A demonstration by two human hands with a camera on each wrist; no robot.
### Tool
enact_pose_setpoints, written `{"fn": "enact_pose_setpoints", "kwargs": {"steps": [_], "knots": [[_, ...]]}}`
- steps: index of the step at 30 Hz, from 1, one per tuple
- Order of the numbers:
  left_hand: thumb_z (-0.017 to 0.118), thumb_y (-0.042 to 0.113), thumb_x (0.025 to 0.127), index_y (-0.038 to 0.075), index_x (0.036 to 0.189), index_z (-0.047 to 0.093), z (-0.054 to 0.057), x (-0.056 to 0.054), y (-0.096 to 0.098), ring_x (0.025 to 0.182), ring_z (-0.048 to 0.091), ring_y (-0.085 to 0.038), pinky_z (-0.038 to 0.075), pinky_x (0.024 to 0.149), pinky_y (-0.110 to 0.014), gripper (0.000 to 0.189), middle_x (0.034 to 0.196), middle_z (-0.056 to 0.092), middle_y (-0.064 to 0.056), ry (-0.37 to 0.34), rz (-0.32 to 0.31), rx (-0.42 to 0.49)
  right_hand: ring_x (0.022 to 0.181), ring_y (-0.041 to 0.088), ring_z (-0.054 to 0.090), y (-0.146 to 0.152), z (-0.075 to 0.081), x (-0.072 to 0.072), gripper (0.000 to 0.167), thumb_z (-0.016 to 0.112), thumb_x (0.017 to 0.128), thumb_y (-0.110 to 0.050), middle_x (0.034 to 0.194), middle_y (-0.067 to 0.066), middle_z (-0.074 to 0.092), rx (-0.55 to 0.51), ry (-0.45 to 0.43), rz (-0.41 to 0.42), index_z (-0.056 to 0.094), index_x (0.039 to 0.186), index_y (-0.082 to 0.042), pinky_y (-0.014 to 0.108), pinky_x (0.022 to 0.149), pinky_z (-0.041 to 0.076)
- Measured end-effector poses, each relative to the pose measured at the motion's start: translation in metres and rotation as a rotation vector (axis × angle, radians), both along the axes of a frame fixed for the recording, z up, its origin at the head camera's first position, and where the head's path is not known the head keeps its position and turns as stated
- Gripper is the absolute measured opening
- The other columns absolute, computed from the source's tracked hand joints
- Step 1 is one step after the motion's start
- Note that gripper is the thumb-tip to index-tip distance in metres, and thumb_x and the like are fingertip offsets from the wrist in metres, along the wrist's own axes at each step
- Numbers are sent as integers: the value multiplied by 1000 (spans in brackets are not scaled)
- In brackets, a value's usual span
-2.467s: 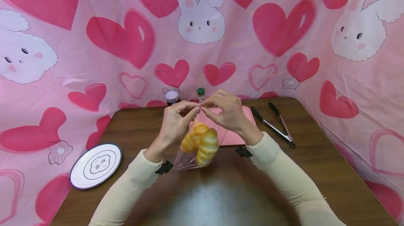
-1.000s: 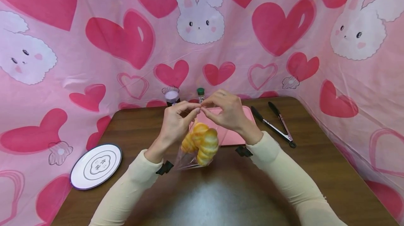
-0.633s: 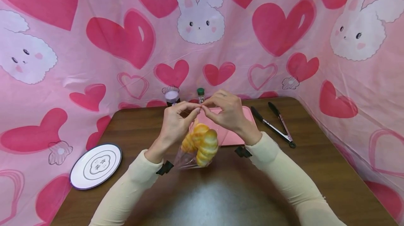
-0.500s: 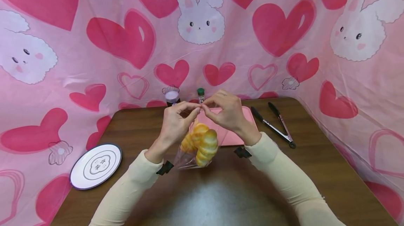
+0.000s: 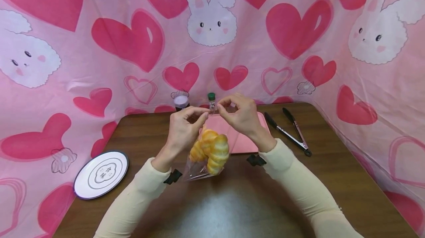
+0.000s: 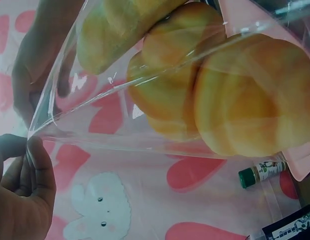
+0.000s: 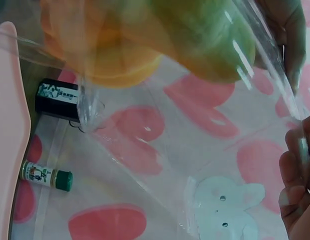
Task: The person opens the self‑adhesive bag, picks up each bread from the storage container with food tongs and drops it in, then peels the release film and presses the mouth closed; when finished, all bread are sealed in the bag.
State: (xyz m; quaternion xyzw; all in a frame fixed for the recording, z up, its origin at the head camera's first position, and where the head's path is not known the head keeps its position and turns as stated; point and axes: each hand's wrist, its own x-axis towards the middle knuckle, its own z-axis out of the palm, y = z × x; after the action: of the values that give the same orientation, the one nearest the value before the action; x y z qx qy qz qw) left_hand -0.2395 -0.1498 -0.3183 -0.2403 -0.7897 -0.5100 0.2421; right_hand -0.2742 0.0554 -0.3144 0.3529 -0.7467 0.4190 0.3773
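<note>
Both hands are raised over the middle of the table, with a clear plastic bag (image 5: 196, 173) hanging between them. Inside the bag is a golden croissant (image 5: 217, 153), its ridged surface filling much of the left wrist view. My left hand (image 5: 184, 129) pinches the bag's upper edge between thumb and index finger. My right hand (image 5: 244, 118) pinches the bag's top a short way to the right, its fingertips apart from the left ones. In the wrist views the film is drawn taut towards the pinching fingertips. Behind the bag lies a pink tray (image 5: 244, 145), partly covered by the hands.
A white plate (image 5: 87, 182) with a dark rim lies at the table's left edge. Black-tipped tongs (image 5: 292, 134) lie spread at the right. A green-capped bottle (image 5: 211, 98) and a dark jar with a pale lid (image 5: 181, 102) stand at the back by the patterned curtain.
The fingertips of both hands, which touched before, have come apart. My right hand has moved slightly up and to the right; the bag and croissant hang almost unchanged.
</note>
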Motion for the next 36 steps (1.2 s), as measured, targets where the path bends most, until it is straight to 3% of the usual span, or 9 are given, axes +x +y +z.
{"fn": "enact_pose_setpoints", "kwargs": {"steps": [4,9,16,24,30,36], "knots": [[75,20,90,12,103,79,2,0,-3,71,63,-12,54,63,-20,15,92,77,-3,4,14,34,64,11,54,6,1,-2,6,78,83,-9,76,5,71,-53,-52,-25,74,86,-6,18,58,43],[75,19,90,12,106,79,2,-1,-6,76,64,-13,55,67,-18,18,98,77,-4,6,6,71,68,12,55,14,2,-5,6,77,83,-7,77,8,70,-110,-90,-41,74,87,-5,22,57,44],[76,11,87,8,99,79,3,-1,-10,72,63,-10,53,65,-16,13,89,76,-8,0,38,117,72,16,60,25,5,-11,11,76,87,-15,80,9,71,-152,-166,-99,74,90,-4,22,59,48],[77,13,87,5,100,78,5,-3,-17,70,64,-8,53,62,-16,15,87,76,-12,-2,30,143,72,-1,54,40,7,-18,8,76,85,-7,78,16,70,-235,-194,-173,73,88,0,13,58,42],[76,15,89,6,100,78,5,-4,-24,69,60,-8,52,63,-16,15,85,74,-11,52,38,127,72,-4,51,46,21,-4,8,72,85,2,78,25,66,-272,-200,-212,69,87,9,9,57,37],[75,14,89,5,98,78,5,-4,-28,67,59,-9,51,60,-15,13,77,70,-11,74,59,136,72,-5,50,57,27,1,10,70,87,2,76,24,66,-302,-205,-263,69,87,11,9,58,36]]}}
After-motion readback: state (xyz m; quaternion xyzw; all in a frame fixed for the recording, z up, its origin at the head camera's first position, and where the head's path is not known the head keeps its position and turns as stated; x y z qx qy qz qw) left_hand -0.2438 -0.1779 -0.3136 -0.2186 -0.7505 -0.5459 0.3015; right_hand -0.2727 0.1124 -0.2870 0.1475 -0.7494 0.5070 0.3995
